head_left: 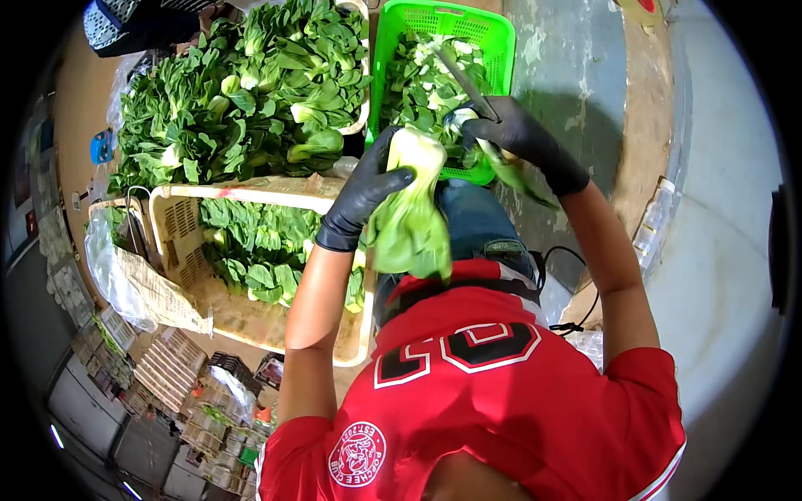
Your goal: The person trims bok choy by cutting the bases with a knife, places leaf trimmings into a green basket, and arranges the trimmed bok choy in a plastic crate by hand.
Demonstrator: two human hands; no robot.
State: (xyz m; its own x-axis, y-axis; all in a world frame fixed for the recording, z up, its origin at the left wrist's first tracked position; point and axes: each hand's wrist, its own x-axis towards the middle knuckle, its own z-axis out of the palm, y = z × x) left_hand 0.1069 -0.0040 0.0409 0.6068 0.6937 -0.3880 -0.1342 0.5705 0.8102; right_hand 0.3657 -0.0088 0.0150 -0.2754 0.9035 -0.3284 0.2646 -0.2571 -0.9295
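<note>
My left hand (372, 188), in a black glove, is closed around a head of bok choy (415, 200), its pale base up and its leaves hanging down. My right hand (522, 138), also gloved in black, grips a knife (462, 79) whose blade points up and to the left over the green basket (501, 50). A green leaf (511, 173) hangs below the right hand, apparently held with the knife. Cut leaves and pale pieces lie in the basket beneath both hands.
A large heap of bok choy (242, 100) fills the upper left. Below it a cream crate (242, 321) holds more bok choy. Plastic bags (113, 267) hang at the left, and a clear bottle (656, 213) lies at the right. Part of another person (138, 25) shows at the top left.
</note>
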